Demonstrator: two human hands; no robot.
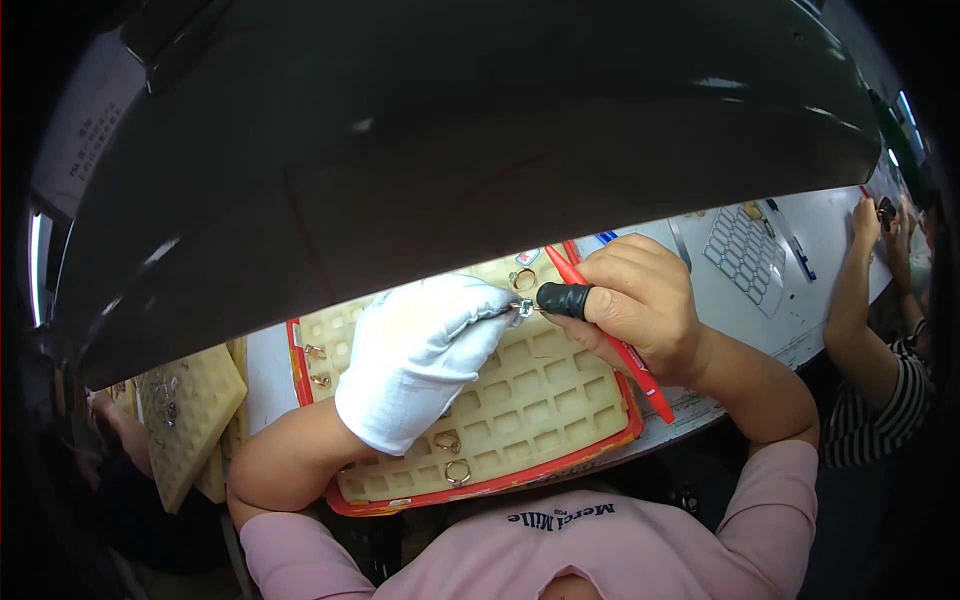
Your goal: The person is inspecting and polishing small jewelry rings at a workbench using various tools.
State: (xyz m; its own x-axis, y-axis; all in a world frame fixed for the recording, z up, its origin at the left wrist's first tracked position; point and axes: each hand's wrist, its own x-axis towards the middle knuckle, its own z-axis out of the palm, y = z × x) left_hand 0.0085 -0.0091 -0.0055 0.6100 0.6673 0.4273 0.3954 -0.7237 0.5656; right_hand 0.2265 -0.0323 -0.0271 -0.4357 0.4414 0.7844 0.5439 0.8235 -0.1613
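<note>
Under a dark shade hiding the tray's point(560, 455) far edge, both hands' fingers point(490, 305) pinch a ring point(526, 308).

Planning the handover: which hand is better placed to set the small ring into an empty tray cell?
Left, probably: the white-gloved left hand pinches the small ring directly above the cream compartment tray; the right hand already holds a red pen.

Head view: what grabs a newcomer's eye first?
A big dark lamp hood fills the upper half. Just under its edge at centre, the left hand in a white glove and the bare right hand, with a black finger cot and a red pen, pinch a small ring. Below them lies a cream grid tray in a red frame, a few rings in its cells.
</note>
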